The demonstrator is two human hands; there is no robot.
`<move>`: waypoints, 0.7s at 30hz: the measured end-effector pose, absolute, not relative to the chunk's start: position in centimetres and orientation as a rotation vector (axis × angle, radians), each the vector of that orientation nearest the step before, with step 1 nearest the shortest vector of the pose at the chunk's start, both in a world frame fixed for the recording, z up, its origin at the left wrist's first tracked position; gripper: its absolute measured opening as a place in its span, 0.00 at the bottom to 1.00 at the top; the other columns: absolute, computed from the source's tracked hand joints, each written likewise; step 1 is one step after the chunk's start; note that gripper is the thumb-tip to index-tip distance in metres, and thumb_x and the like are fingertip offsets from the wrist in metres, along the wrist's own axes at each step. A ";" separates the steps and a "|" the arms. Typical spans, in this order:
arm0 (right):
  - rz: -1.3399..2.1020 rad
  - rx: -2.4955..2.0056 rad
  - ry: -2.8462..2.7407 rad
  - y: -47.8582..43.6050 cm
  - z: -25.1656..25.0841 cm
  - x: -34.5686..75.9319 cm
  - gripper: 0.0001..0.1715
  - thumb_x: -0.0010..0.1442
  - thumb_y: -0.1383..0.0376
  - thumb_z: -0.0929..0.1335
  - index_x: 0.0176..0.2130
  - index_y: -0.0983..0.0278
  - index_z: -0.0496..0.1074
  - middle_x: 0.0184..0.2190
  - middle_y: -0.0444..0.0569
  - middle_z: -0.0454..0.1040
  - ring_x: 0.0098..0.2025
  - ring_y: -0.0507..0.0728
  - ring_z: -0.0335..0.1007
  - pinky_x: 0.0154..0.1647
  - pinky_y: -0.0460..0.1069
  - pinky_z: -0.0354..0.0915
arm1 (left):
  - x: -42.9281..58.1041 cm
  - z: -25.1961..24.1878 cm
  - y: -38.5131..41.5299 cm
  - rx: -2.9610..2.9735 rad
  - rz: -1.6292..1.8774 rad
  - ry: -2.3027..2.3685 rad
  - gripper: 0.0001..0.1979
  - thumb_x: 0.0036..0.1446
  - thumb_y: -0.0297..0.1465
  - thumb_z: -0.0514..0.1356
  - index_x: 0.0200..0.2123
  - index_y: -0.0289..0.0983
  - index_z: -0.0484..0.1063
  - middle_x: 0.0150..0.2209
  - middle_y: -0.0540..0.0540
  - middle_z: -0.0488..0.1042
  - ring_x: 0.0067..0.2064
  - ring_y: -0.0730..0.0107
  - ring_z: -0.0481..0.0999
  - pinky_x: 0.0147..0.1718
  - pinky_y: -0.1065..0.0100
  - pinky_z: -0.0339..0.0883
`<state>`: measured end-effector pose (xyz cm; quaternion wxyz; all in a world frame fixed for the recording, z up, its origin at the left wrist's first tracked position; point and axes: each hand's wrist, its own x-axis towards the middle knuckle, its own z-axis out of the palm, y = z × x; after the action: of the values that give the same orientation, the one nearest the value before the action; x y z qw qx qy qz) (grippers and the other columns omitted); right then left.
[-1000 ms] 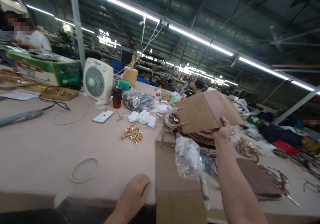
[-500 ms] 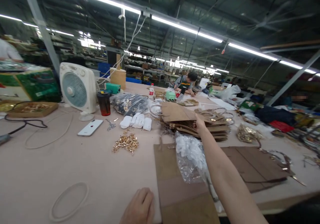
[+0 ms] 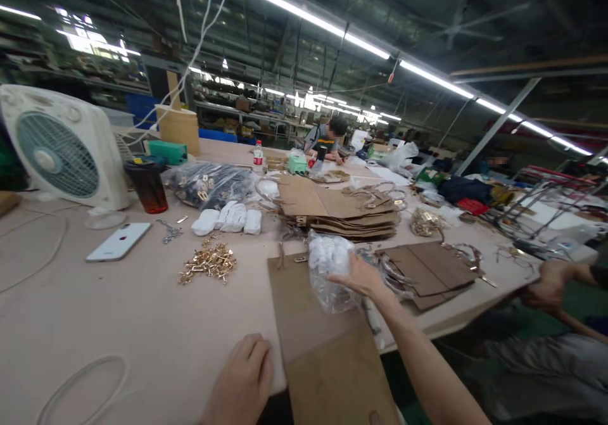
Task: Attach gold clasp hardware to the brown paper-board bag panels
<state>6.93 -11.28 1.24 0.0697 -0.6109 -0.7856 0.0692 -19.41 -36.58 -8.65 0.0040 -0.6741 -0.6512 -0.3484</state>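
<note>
1. The right hand (image 3: 361,277) sits just right of frame centre, its fingers spread loosely and laid against a clear plastic bag (image 3: 332,273); they touch the film but no closed grip on it is visible.
2. The plastic bag holds white pieces and stands on the upper end of a flat brown cardboard sheet (image 3: 323,342), which runs from the middle of the frame down to the lower edge and overhangs the table (image 3: 95,323) rim.
3. The left hand (image 3: 242,384) lies at the lower centre, fingers curled loosely and resting on the table edge just beside the left side of the cardboard sheet; it holds nothing.
4. Above the bag, a stack of brown cardboard pieces (image 3: 342,213) lies on the table, well clear of both hands.
5. To the right of the right hand lies a darker brown folded piece (image 3: 427,270) with metal rings beside it.
6. Left of centre lies a heap of gold metal clasps (image 3: 208,264); above it, small white packets (image 3: 228,219).
7. In the left part of the frame are a white phone (image 3: 118,241), a dark cup (image 3: 148,186) and a white fan (image 3: 61,146).
8. At the right edge another person's hand (image 3: 546,282) rests at the table corner.
</note>
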 end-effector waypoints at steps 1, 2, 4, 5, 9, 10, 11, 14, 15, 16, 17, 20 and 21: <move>0.193 -1.878 -2.389 -12.3 0.7 6.2 0.69 0.49 0.29 0.71 0.70 0.72 0.57 0.63 0.72 0.69 0.61 0.76 0.71 0.57 0.60 0.66 | -19.3 -8.5 -36.5 -2.116 -1.076 -2.074 0.08 0.68 0.29 0.54 0.42 0.43 0.72 0.42 0.47 0.76 0.43 0.61 0.79 0.43 0.60 0.76; 0.162 -1.917 -2.387 -13.2 0.1 5.5 0.69 0.51 0.31 0.71 0.71 0.73 0.54 0.63 0.73 0.69 0.60 0.76 0.72 0.57 0.60 0.67 | -19.2 -8.4 -36.4 -2.125 -1.063 -2.101 0.07 0.68 0.29 0.54 0.41 0.43 0.72 0.41 0.47 0.76 0.43 0.61 0.79 0.42 0.60 0.75; 0.102 -1.979 -2.339 -14.4 -0.6 4.1 0.58 0.59 0.40 0.70 0.71 0.74 0.53 0.60 0.72 0.72 0.57 0.73 0.75 0.54 0.58 0.68 | -19.2 -8.4 -36.3 -2.157 -1.054 -2.131 0.08 0.69 0.31 0.53 0.41 0.43 0.72 0.41 0.47 0.76 0.42 0.62 0.79 0.41 0.61 0.75; 0.089 -1.995 -2.315 -14.7 -0.7 3.8 0.49 0.63 0.46 0.69 0.70 0.74 0.55 0.58 0.71 0.74 0.55 0.71 0.77 0.53 0.57 0.69 | -19.3 -8.5 -36.4 -2.179 -1.063 -2.124 0.08 0.70 0.31 0.53 0.42 0.43 0.72 0.42 0.47 0.76 0.43 0.62 0.79 0.42 0.61 0.75; 0.156 -1.961 -2.292 -15.2 -0.2 5.2 0.26 0.67 0.62 0.65 0.61 0.68 0.67 0.51 0.64 0.80 0.52 0.66 0.78 0.52 0.54 0.68 | -19.5 -8.9 -36.5 -2.248 -1.086 -2.007 0.08 0.70 0.34 0.54 0.46 0.42 0.72 0.44 0.44 0.76 0.46 0.60 0.79 0.49 0.60 0.73; 0.171 -1.946 -2.273 -15.1 0.1 6.3 0.24 0.67 0.62 0.65 0.60 0.66 0.67 0.52 0.62 0.80 0.53 0.66 0.78 0.53 0.54 0.68 | -19.5 -9.0 -36.5 -2.258 -1.075 -1.975 0.09 0.70 0.35 0.54 0.46 0.41 0.73 0.44 0.43 0.76 0.47 0.59 0.78 0.51 0.60 0.72; 0.178 -1.932 -2.245 -15.2 0.4 7.7 0.24 0.68 0.62 0.64 0.61 0.64 0.67 0.54 0.60 0.79 0.55 0.65 0.76 0.54 0.54 0.67 | -19.5 -9.1 -36.5 -2.270 -1.055 -1.949 0.09 0.70 0.35 0.55 0.47 0.40 0.73 0.44 0.43 0.76 0.47 0.59 0.78 0.52 0.59 0.72; 0.089 -1.767 -2.031 -15.9 1.7 13.4 0.27 0.67 0.63 0.64 0.63 0.63 0.66 0.53 0.56 0.80 0.53 0.62 0.75 0.54 0.52 0.66 | -19.1 -9.1 -36.5 -2.274 -1.002 -1.933 0.10 0.70 0.37 0.56 0.47 0.40 0.74 0.45 0.42 0.77 0.47 0.59 0.78 0.50 0.60 0.72; 0.034 -1.677 -1.898 -16.6 2.1 15.8 0.26 0.65 0.63 0.64 0.62 0.64 0.68 0.49 0.54 0.81 0.49 0.61 0.76 0.52 0.52 0.67 | -19.0 -9.0 -36.5 -2.267 -0.984 -1.947 0.11 0.70 0.38 0.56 0.47 0.39 0.75 0.45 0.42 0.77 0.46 0.59 0.78 0.49 0.60 0.72; -0.018 -1.605 -1.760 -17.6 2.4 18.4 0.25 0.65 0.63 0.64 0.59 0.65 0.70 0.45 0.52 0.81 0.45 0.60 0.76 0.49 0.51 0.67 | -18.8 -8.9 -36.5 -2.261 -0.967 -1.962 0.12 0.70 0.39 0.55 0.46 0.39 0.75 0.45 0.42 0.77 0.46 0.58 0.78 0.48 0.59 0.72; -0.066 -1.561 -1.616 -18.8 2.6 21.2 0.23 0.64 0.62 0.64 0.56 0.66 0.73 0.41 0.50 0.81 0.42 0.59 0.75 0.46 0.50 0.67 | -18.6 -8.9 -36.6 -2.256 -0.949 -1.975 0.13 0.70 0.39 0.55 0.46 0.39 0.76 0.45 0.42 0.77 0.46 0.58 0.78 0.48 0.59 0.72; -0.128 -1.591 -1.231 -24.0 1.0 29.8 0.21 0.60 0.59 0.67 0.48 0.68 0.77 0.35 0.48 0.80 0.36 0.57 0.72 0.41 0.50 0.67 | -18.0 -8.8 -36.7 -2.233 -0.906 -1.979 0.15 0.70 0.41 0.55 0.47 0.39 0.76 0.47 0.41 0.77 0.49 0.55 0.78 0.49 0.58 0.73; -0.109 -1.626 -1.111 -26.1 -0.4 32.3 0.20 0.59 0.58 0.68 0.46 0.69 0.78 0.35 0.48 0.80 0.37 0.57 0.72 0.41 0.50 0.67 | -17.9 -8.9 -36.7 -2.224 -0.899 -1.969 0.16 0.70 0.42 0.55 0.48 0.39 0.76 0.48 0.40 0.77 0.49 0.54 0.78 0.50 0.57 0.73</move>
<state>32.34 -26.12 -0.35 0.5520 -0.6874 -0.4697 -0.0461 -17.86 -36.67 -8.87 0.0191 -0.7166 -0.6342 -0.2896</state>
